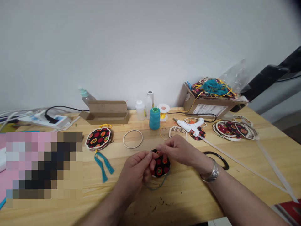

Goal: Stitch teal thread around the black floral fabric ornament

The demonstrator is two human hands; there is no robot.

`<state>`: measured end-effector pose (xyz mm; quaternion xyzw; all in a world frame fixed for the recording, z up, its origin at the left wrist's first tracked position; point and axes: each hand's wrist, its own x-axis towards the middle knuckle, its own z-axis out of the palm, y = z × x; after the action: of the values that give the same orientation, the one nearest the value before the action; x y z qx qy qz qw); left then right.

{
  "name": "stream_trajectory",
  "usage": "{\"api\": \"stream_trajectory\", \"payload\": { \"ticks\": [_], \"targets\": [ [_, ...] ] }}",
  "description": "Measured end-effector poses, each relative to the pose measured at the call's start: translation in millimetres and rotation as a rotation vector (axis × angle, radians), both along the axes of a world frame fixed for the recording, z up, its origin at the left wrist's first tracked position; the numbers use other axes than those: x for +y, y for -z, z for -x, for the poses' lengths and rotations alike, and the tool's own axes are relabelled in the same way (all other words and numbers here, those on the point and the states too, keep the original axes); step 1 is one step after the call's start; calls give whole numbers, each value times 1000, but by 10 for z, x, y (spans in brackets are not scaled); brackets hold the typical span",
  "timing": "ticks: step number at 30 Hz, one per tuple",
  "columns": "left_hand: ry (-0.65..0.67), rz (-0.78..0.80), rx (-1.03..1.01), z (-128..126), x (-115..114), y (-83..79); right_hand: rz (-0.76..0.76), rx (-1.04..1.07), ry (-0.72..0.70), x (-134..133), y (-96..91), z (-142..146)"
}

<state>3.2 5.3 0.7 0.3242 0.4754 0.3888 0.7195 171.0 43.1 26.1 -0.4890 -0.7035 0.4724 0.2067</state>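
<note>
My left hand is closed at the left edge of a small dark fabric piece printed with red, orange and green round motifs. Thumb and forefinger pinch near its top. My right hand is also pinched, close to the left fingertips at the piece's upper edge; whatever lies between its fingers is too small to make out. A loop of teal thread hangs below the fabric piece. Beyond the hands stand a teal thread cone and a spool of yellow cord.
Leftward lie a framed fabric ornament with a teal tassel and a wooden ring. A white glue gun with a long glue stick, black scissors handle, stacked ornaments and a full cardboard box occupy the right.
</note>
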Motion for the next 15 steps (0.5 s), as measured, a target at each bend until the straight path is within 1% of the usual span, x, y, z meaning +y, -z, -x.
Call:
{"api": "stream_trajectory", "payload": {
  "ticks": [2,4,7,11,13,15],
  "targets": [
    [18,-8,-12,2,7,3,118,72,-90,-10,35,25],
    [32,-18,-24,3,14,9,210,188,-127,-17,71,59],
    [42,-24,-28,3,20,21,310,341,-61,-27,121,118],
    [61,-14,-25,3,9,20,404,419,54,-44,153,179],
    [70,-15,-49,2,1,1,419,454,75,-51,147,195],
    [78,4,-103,1,-5,-25,381,465,94,-51,134,202]
  ]
}}
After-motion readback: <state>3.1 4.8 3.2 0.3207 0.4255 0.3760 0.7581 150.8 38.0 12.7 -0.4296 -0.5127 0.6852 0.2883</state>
